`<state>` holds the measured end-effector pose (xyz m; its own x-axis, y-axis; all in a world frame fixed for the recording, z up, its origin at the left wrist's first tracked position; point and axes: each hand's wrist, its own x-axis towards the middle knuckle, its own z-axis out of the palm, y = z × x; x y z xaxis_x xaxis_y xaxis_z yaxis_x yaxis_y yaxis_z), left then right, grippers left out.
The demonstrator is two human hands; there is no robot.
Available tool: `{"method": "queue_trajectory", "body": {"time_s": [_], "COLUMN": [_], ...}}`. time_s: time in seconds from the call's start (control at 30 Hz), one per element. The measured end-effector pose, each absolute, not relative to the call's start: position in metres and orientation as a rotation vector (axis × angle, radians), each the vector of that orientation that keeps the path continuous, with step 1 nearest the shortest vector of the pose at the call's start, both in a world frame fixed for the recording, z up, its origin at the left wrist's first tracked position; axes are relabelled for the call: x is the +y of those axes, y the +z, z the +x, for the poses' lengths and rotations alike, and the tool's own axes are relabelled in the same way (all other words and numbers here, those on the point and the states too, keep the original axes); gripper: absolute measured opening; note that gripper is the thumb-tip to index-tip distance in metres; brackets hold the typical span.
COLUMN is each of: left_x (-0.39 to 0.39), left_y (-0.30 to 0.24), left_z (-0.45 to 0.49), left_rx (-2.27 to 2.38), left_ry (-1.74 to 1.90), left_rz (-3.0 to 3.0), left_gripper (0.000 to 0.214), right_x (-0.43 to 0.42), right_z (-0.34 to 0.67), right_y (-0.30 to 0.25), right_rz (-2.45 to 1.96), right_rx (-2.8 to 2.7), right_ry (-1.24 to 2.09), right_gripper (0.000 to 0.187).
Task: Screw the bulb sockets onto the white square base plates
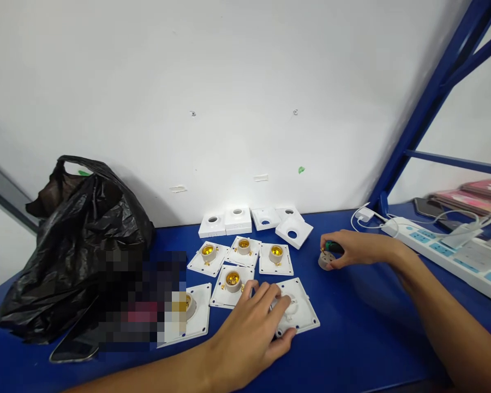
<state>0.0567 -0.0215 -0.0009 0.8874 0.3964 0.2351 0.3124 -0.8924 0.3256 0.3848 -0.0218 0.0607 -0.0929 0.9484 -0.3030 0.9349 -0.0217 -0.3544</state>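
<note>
Left grip (251, 322) spreads palm-down (thumb (283, 341) apart); right grip (352, 248) curls into a pinch.

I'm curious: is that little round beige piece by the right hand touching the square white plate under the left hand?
Apart. The head view plainly shows blue tabletop between the round beige piece and the square white plate.

Black plastic bag (96, 240): crumpled, on the left of the table (364, 327)
Power strip (445, 257): white, blue sockets, at right
Blue frame (427, 109): slanting upward beside the wall (245, 71)
Pink stack (472, 196): beyond the power strip
</note>
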Motion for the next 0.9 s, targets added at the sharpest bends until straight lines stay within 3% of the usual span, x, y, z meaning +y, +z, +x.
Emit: {"method": "queue_trajectory", "body": {"time_s": [0.13, 0.33, 0.63, 0.8, 0.9], "left_x": [-0.022, -0.015, -0.006, -0.001, 0.003], "left_y": [-0.001, -0.004, -0.002, -0.004, -0.008], "left_z": [0.055, 0.050, 0.051, 0.054, 0.056], "left_rx": [0.528, 0.591, 0.579, 0.635, 0.676], "left_ry": [0.472, 0.659, 0.793, 0.781, 0.786], "left_rz": [2.651, 2.231, 1.688, 1.562, 1.534], "left_gripper": [0.027, 0.031, 0.050, 0.044, 0.041], "right_x": [-0.030, -0.036, -0.026, -0.028, -0.031], "right_z": [0.370, 0.326, 0.275, 0.270, 0.275], "right_y": [0.076, 0.098, 0.024, 0.006, 0.017], "right_rz": [-1.960, -1.544, -1.109, -0.974, -0.989], "right_rx": [-2.230, -2.264, -2.146, -2.214, -2.175], "right_ry": [0.747, 0.732, 0.289, 0.288, 0.358], "right_gripper": [0.029, 0.037, 0.029, 0.023, 0.033]}}
